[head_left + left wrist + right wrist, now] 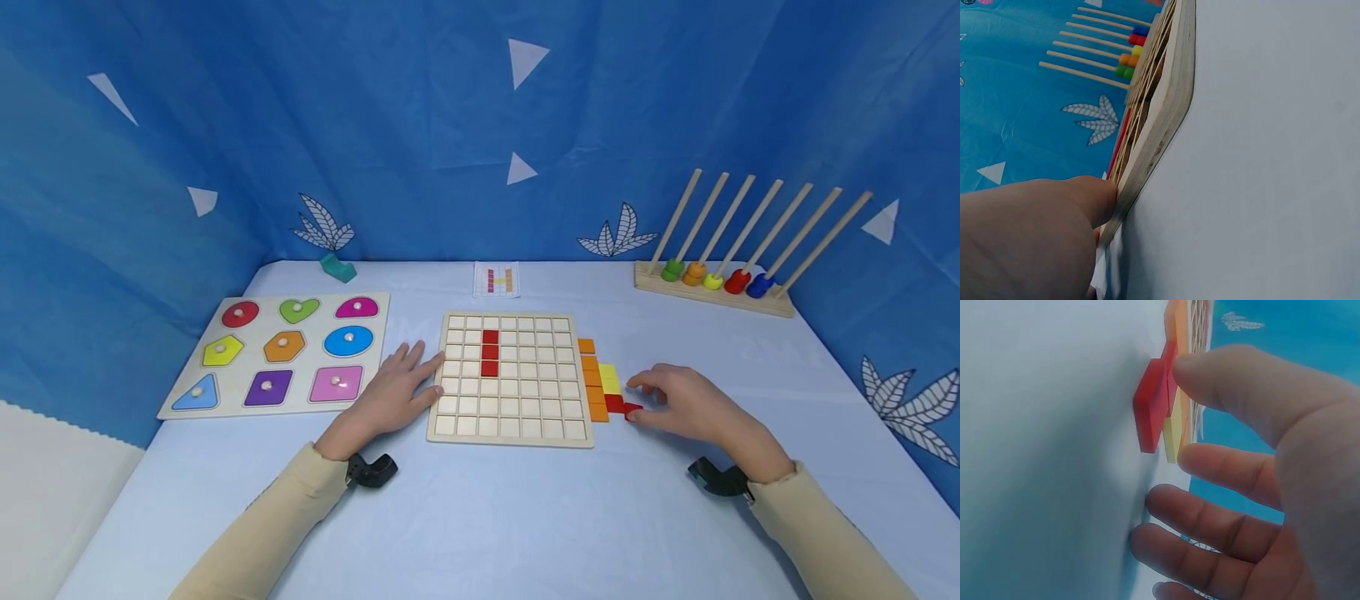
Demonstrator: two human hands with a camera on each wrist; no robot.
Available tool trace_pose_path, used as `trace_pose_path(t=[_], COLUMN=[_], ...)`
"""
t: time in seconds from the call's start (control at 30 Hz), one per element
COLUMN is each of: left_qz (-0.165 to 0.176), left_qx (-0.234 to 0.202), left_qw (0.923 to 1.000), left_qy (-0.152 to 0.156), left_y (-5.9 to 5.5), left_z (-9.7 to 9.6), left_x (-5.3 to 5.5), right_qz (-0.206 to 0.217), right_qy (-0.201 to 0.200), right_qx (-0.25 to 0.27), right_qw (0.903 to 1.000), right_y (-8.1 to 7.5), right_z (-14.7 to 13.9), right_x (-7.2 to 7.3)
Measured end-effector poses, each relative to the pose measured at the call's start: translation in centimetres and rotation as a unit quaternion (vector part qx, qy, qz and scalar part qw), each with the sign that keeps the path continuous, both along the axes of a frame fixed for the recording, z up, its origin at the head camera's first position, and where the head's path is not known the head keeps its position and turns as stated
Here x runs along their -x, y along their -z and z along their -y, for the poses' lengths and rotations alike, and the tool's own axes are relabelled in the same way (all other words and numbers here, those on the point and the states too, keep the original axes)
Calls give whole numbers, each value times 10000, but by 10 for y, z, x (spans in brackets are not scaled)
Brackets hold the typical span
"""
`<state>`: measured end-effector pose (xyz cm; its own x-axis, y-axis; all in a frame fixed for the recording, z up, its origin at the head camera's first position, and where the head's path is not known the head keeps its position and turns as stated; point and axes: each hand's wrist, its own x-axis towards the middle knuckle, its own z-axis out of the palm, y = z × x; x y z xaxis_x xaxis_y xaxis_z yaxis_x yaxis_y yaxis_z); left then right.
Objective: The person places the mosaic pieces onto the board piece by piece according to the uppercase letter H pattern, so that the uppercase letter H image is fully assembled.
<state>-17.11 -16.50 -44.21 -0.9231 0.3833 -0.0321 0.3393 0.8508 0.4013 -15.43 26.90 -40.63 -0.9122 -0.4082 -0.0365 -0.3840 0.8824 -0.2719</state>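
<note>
A wooden grid board (510,408) lies in the middle of the table, with three red square tiles (490,352) in one column. Along its left edge rests my left hand (390,396); in the left wrist view its thumb (1094,197) touches the board's side. My right hand (690,404), fingers spread and thumb apart from them, hovers over the loose tiles at the board's right. Nearest its thumb (1200,375) is a loose red tile (1150,403), which looks tilted. Another red tile (614,403), yellow tiles (609,379) and several orange tiles (592,375) lie beside it.
Behind the board lies a small pattern card (497,280). A knobbed shape puzzle (300,382) sits at the left, with a teal block (338,267) behind it. A peg stand (712,296) with coloured beads stands at the back right.
</note>
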Motion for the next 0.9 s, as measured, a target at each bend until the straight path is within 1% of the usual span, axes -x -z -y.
trace_pose_path(t=[0.53,0.7,0.9], left_qz=[-4,9,26], left_qx=[-11,-26,-15], left_qw=[10000,10000,10000], left_qy=[-14,-14,-29], left_y=[0,-1,2], left_z=[0,0,0], left_x=[0,0,0], right_qz=[-3,38,124], right_qy=[121,111,-33], right_qx=[120,304,583], right_qw=[9999,9995,9982], right_y=[6,9,14], right_z=[-1,-3,-8], right_x=[-4,-3,-1])
